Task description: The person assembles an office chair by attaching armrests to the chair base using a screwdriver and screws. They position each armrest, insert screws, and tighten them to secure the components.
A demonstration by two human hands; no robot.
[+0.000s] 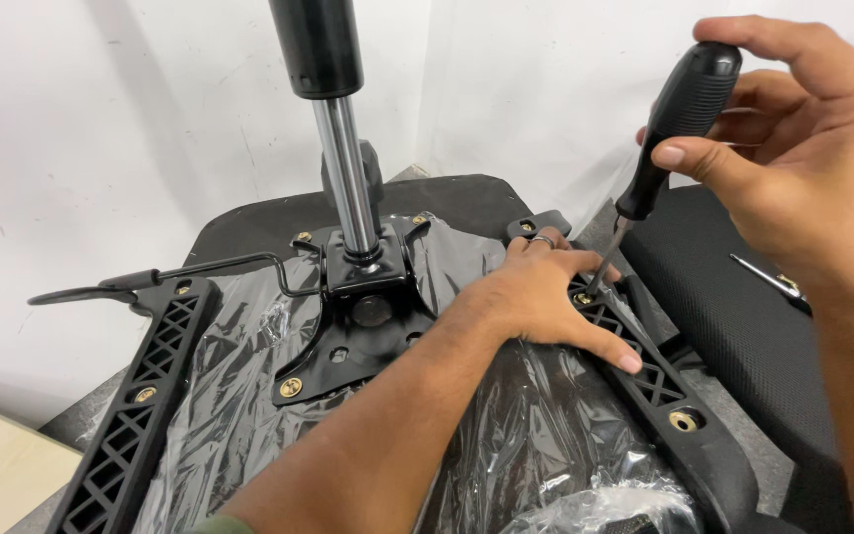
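My right hand [793, 168] grips the stiff, ribbed screwdriver [679, 119] by its handle; my left hand [546, 292] lies open, pressing the rigid armrest bracket [659, 381] steady.

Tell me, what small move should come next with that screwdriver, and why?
Probably a turn of the screwdriver by the right hand. Its tip already sits at a brass screw in the black armrest bracket, and the left hand lies flat beside it, steadying the bracket. Whether that screw is fully seated cannot be told.
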